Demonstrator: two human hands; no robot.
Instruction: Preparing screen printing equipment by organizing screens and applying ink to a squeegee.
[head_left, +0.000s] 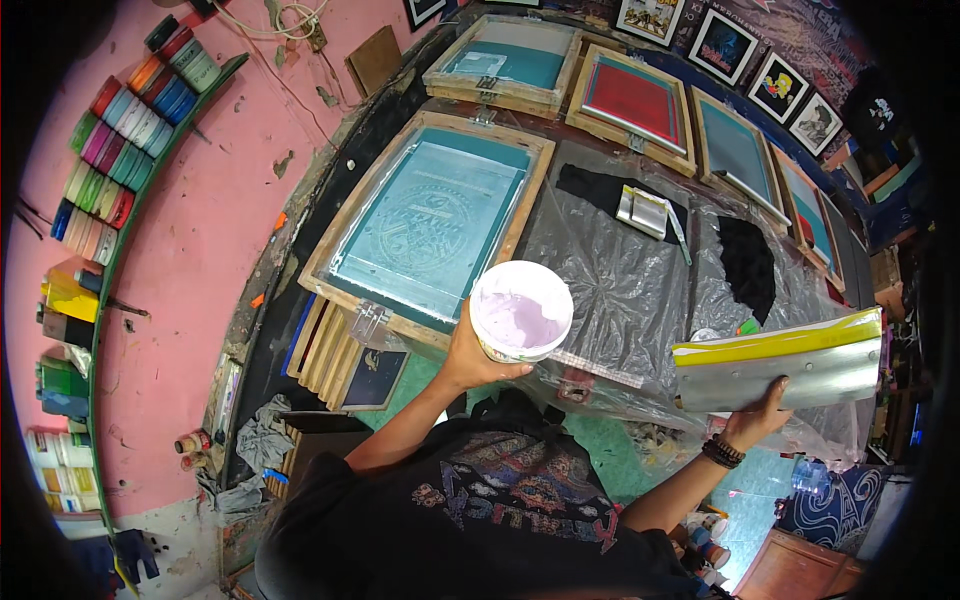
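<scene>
My left hand (pixel 468 358) is wrapped round a white plastic tub (pixel 484 290), whose open top shows pale lilac ink (pixel 518 318) inside. With my right hand (pixel 755 418) I grip a wide screen-printing squeegee (pixel 820 378), a metal holder with a yellow blade along its upper edge. The tub is held by the near right corner of a wood-framed printing screen (pixel 535 195). That screen's teal mesh carries a round design and whitish smears. The squeegee is apart from it, over the right side of the plastic-covered table.
Grey plastic sheeting (pixel 600 310) covers the table, with a smaller metal squeegee (pixel 645 212) on dark cloth. More framed screens, one with red ink (pixel 635 100), line the far side. Ink tubs (pixel 135 120) fill a wall shelf at left. Wooden frames (pixel 330 345) stand below the nearest screen.
</scene>
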